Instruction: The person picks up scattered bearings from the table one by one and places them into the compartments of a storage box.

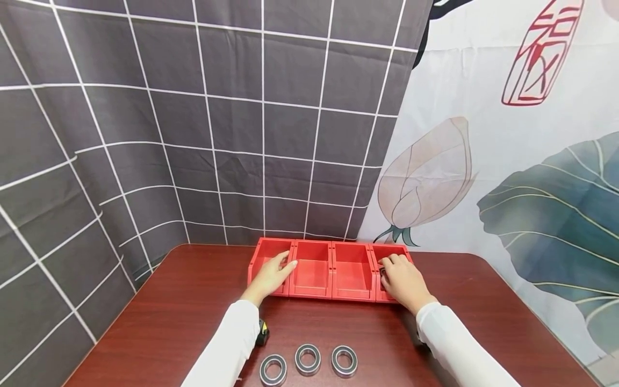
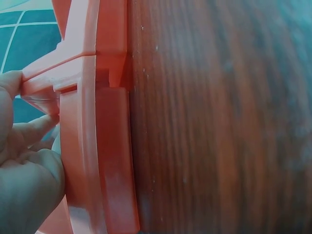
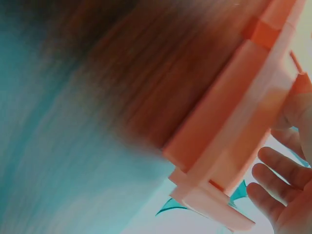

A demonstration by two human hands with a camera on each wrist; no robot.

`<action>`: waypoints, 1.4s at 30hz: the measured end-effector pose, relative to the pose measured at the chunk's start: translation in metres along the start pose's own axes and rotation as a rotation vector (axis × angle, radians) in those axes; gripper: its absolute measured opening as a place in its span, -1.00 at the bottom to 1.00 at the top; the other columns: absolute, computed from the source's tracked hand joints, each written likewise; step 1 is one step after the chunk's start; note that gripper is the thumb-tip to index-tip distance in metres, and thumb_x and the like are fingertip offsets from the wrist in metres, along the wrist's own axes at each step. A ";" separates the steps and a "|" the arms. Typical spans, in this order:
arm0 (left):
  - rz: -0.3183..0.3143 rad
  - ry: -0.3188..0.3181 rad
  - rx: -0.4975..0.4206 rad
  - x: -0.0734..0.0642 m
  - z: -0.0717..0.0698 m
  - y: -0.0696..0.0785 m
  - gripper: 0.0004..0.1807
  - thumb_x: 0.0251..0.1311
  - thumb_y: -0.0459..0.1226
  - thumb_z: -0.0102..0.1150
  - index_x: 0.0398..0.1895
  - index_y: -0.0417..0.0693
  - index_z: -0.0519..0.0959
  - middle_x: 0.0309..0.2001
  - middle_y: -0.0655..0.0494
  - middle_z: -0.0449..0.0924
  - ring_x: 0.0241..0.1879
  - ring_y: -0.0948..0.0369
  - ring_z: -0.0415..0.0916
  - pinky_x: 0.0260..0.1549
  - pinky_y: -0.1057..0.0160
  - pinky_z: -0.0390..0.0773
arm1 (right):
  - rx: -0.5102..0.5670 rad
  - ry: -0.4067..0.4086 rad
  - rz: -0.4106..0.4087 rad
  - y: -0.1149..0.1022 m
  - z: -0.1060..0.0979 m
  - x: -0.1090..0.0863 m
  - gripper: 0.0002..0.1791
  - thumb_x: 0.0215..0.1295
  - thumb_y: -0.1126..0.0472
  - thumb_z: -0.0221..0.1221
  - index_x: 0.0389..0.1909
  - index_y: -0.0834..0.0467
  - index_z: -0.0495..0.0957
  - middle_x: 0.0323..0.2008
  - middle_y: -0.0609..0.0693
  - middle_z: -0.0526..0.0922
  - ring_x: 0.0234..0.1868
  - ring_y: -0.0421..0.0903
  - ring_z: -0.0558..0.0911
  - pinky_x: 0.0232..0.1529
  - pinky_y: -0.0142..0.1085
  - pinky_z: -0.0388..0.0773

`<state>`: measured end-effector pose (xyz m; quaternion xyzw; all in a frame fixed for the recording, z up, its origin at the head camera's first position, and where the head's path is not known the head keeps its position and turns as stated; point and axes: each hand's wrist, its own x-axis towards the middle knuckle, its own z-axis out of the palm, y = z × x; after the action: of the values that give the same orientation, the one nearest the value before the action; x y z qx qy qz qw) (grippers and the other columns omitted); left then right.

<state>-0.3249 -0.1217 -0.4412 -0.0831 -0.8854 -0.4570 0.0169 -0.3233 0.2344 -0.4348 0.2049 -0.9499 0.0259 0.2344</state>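
Observation:
A row of red plastic bins [image 1: 311,294] stands near the back of the table. My left hand [image 1: 272,277] is at the leftmost bin, fingers spread and reaching over its side by the divider. In the left wrist view, fingertips touch the red bin edge [image 2: 41,87]. My right hand [image 1: 403,280] reaches into the rightmost bin, its thumb and forefinger about a small dark object [image 1: 383,271], mostly hidden, its kind unclear. The right wrist view shows the other fingers [image 3: 273,183] loosely bent beside the bin wall [image 3: 219,126]; the bin hides what the thumb side holds.
Three ball bearings, a left one [image 1: 273,370], a middle one [image 1: 307,359] and a right one [image 1: 344,360], lie on the brown table [image 1: 193,301] in front. A black and yellow item [image 1: 263,333] is partly behind the left sleeve. Cloth hangs behind the table.

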 end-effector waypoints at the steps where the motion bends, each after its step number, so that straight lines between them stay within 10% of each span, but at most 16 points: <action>1: 0.000 -0.002 -0.004 0.000 0.000 0.000 -0.26 0.27 0.11 0.10 0.40 -0.09 0.28 0.29 -0.12 0.40 0.20 -0.06 0.45 0.13 -0.03 0.47 | 0.003 0.011 0.000 0.000 -0.002 -0.001 -0.64 0.06 0.22 0.31 -0.11 0.29 0.58 -0.20 0.18 0.57 -0.15 0.13 0.55 0.01 0.03 0.54; 31: 0.010 0.007 -0.007 0.000 -0.002 0.001 -0.29 0.29 0.06 0.11 0.39 -0.12 0.29 0.25 -0.14 0.43 0.18 -0.06 0.47 0.12 -0.02 0.48 | 0.181 0.186 -0.179 -0.012 -0.036 -0.033 -0.67 0.03 0.14 0.30 -0.12 0.05 0.58 -0.18 -0.12 0.61 -0.14 -0.14 0.54 -0.09 -0.17 0.60; 42: -0.012 0.009 -0.002 0.001 0.000 -0.001 -0.28 0.28 0.09 0.11 0.40 -0.09 0.28 0.26 -0.12 0.43 0.19 -0.05 0.46 0.14 -0.03 0.46 | 0.263 0.114 -0.418 -0.030 -0.038 -0.052 -0.63 0.06 0.06 0.34 -0.07 -0.01 0.61 -0.14 -0.25 0.58 -0.10 -0.28 0.53 -0.06 -0.24 0.60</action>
<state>-0.3255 -0.1219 -0.4418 -0.0756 -0.8853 -0.4585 0.0180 -0.2525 0.2319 -0.4258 0.4240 -0.8605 0.1118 0.2593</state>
